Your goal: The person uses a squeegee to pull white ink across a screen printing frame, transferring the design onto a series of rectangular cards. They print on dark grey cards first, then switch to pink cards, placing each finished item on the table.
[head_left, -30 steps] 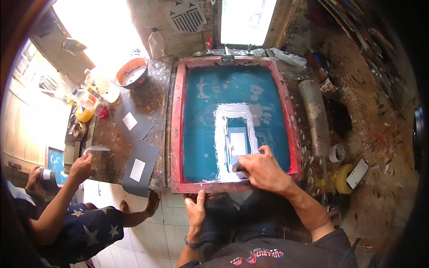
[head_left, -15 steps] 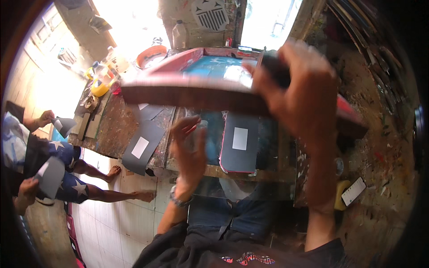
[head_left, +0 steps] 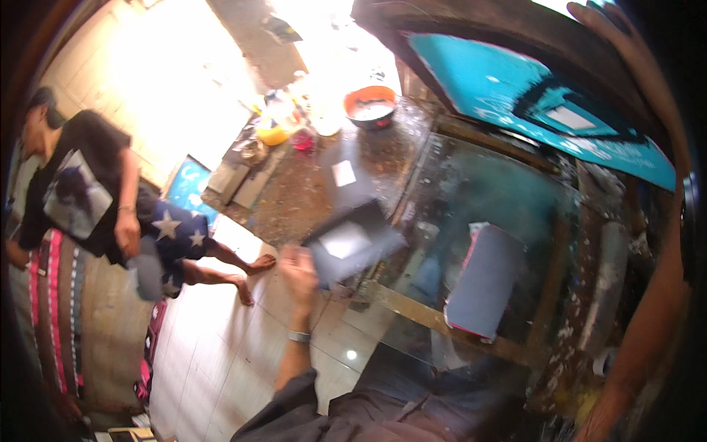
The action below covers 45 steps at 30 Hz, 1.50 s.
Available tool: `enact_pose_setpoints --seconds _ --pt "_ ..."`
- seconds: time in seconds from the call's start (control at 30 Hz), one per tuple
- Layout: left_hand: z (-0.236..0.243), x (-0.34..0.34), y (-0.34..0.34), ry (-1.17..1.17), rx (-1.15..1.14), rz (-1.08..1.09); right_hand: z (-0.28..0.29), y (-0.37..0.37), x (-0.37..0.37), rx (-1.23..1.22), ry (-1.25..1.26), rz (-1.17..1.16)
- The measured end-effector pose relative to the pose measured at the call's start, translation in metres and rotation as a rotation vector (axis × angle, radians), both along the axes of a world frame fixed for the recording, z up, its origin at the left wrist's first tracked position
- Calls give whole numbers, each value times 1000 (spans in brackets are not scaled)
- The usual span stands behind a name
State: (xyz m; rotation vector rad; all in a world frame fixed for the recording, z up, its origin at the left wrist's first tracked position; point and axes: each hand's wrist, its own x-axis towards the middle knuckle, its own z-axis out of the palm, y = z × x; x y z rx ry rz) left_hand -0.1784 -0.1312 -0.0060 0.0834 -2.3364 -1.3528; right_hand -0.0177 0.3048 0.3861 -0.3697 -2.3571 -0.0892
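Observation:
My left hand (head_left: 300, 276), blurred, is closed on the near left corner of a dark grey sheet (head_left: 372, 254) with a white rectangle on it. It holds the sheet above the bench's left part. At the upper right my right hand (head_left: 615, 26) grips the top edge of a tilted-up screen-printing frame (head_left: 479, 26); the picture's rim partly cuts this hand off. The frame's mesh is bright blue with a dark patch around a pale rectangle. Below it, a plain grey pad (head_left: 487, 276) with a pink edge lies on a glass plate (head_left: 508, 195).
Another grey sheet (head_left: 346, 177) with a white rectangle lies on the bench (head_left: 294, 195). An orange bowl (head_left: 370, 107), a yellow tape roll (head_left: 272, 135) and bottles stand behind. At the left a person (head_left: 88, 188) in a dark shirt holds a grey piece.
The frame has swung up and right with my right hand. My left hand has taken the sheet off the pad and moved it left. My view has turned left; the other person now shows more fully.

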Motion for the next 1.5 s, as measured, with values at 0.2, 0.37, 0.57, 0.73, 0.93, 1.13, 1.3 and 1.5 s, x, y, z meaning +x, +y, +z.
enact_pose_setpoints --seconds 0.2,0.37,0.57,0.73,0.93,1.13,1.3,1.5 --pt "25 -109 -104 289 -384 152 9 -42 -17 -93 -53 -48" --pt "101 63 99 75 356 -638 -114 -36 23 113 133 186" --pt "25 173 114 -543 779 -593 -257 -65 70 -350 -546 274" --pt "0 167 110 -724 475 -603 -290 5 -11 -344 -509 252" --pt "8 165 113 -767 563 -651 -303 45 -69 -291 -544 195" --pt "0 166 106 -809 616 -595 -309 -36 42 -175 -696 573" --pt "6 162 113 -829 619 -620 -297 29 -16 -403 -685 459" --pt "-2 161 109 -856 641 -643 -310 10 -3 -312 -582 180"
